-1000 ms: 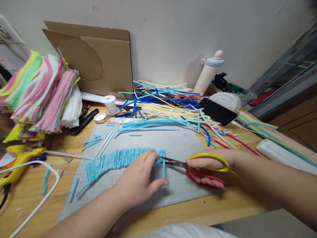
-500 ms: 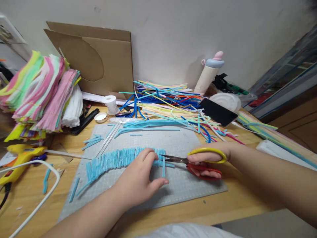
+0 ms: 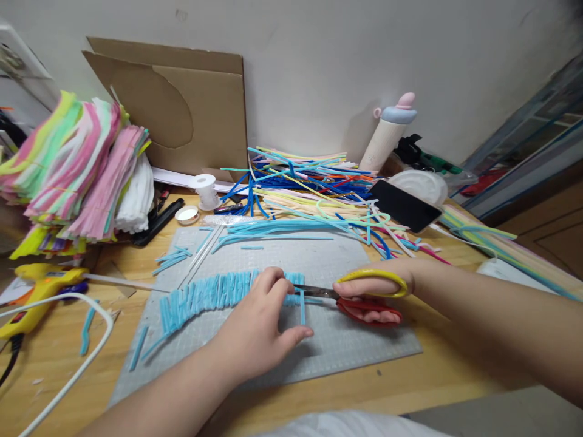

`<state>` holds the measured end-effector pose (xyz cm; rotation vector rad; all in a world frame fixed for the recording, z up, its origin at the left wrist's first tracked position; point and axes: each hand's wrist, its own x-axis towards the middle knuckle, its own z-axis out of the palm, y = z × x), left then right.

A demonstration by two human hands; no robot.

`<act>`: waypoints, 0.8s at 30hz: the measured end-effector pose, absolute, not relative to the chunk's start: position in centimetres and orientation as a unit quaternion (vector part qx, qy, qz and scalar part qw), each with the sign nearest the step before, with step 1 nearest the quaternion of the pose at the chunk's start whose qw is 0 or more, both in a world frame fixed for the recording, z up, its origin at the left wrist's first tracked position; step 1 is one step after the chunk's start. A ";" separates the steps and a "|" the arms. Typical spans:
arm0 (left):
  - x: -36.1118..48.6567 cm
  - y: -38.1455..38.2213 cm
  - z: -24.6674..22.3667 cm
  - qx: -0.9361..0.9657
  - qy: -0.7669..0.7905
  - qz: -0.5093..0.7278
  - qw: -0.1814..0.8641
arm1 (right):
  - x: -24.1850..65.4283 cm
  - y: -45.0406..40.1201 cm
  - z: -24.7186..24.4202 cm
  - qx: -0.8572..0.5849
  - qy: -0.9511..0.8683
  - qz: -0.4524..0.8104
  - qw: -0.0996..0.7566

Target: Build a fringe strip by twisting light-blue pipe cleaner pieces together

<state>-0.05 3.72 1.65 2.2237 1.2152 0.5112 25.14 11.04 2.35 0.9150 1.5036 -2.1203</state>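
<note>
A curved row of short light-blue pipe cleaners point(image 3: 218, 292) lies side by side on the grey cutting mat point(image 3: 364, 340). My left hand point(image 3: 255, 321) bends its fingers over the right part of this row and holds it down, its thumb spread apart near the lower end of an upright blue piece point(image 3: 302, 308). My right hand point(image 3: 373, 297) grips scissors point(image 3: 319, 292) with one yellow and one red handle loop. Their blades point left and reach the top of that upright piece, close to my left fingertips. The blade tips are partly hidden by my left fingers.
Long blue pipe cleaners point(image 3: 282, 227) and a multicolour heap point(image 3: 314, 176) lie behind the mat. At left are a yellow glue gun point(image 3: 45, 279), its white cable point(image 3: 98, 358) and bundled pipe cleaners point(image 3: 77, 164). A phone point(image 3: 403, 205) and a bottle point(image 3: 387, 133) stand back right.
The scissors in my right hand have moved left, so their blades reach further over the blue pieces by my left fingers. My left hand stays nearly in place.
</note>
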 end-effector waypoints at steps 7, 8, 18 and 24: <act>-0.1 3.6 1.5 0.829 0.452 0.183 0.273 | 24.6 10.4 2.6 0.366 0.529 -0.738 0.205; -0.1 3.6 1.5 0.829 0.453 0.182 0.272 | 24.5 10.3 2.5 0.370 0.525 -0.740 0.202; 0.0 3.6 1.3 0.830 0.454 0.184 0.268 | 24.1 9.2 3.4 0.403 0.619 -0.653 0.165; 0.0 3.6 1.6 0.830 0.452 0.177 0.274 | 24.1 8.8 3.4 0.417 0.649 -0.615 0.164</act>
